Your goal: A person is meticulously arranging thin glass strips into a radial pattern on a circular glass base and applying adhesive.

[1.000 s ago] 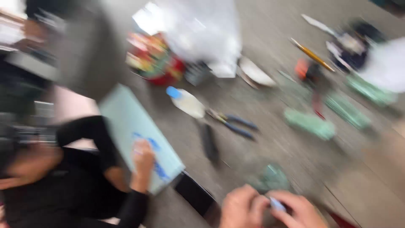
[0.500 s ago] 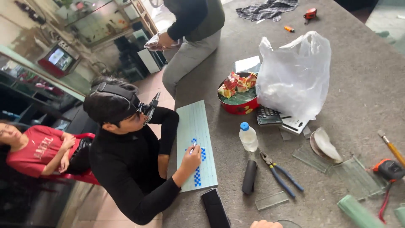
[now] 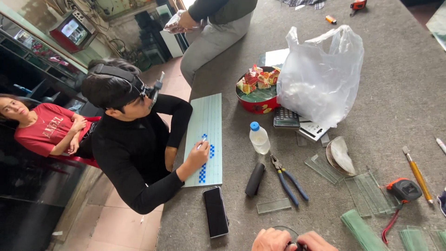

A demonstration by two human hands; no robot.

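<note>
Down at the bottom edge, the left hand [image 3: 272, 241] and the right hand [image 3: 316, 241] sit close together on the grey table [image 3: 399, 107], knuckles up, with only their tops in frame. Between them there's a small dark thing [image 3: 292, 245], and a thin round rim [image 3: 281, 227] curves just above the left knuckles. Both hands curl in toward that dark piece, but whether either grip is actually closed on it, I cannot tell (the frame cuts the fingers off).

Just above the hands lies a small clear glass strip [image 3: 274, 205], flat on the table. Left of it, a black phone [image 3: 216, 211] lies face up. A black cylinder [image 3: 254, 179] lies beside blue-handled pliers [image 3: 288, 179], and a plastic bottle [image 3: 259, 138] with a blue cap stands upright beyond them.

Off to the right: more glass pieces [image 3: 369, 193], a black and orange tape measure [image 3: 404, 189], a yellow-handled cutter [image 3: 418, 175], and a green roll [image 3: 360, 227] near the edge.

Further back, a white plastic bag [image 3: 320, 74] slumps beside a red bowl [image 3: 258, 103] of wrapped sweets, with a calculator [image 3: 285, 117] in front.

Across the table, a co-worker in black [image 3: 134, 153] marks blue squares on a pale gridded board [image 3: 206, 125] with a pen, the co-worker's hand [image 3: 197, 155] resting on the board.
</note>
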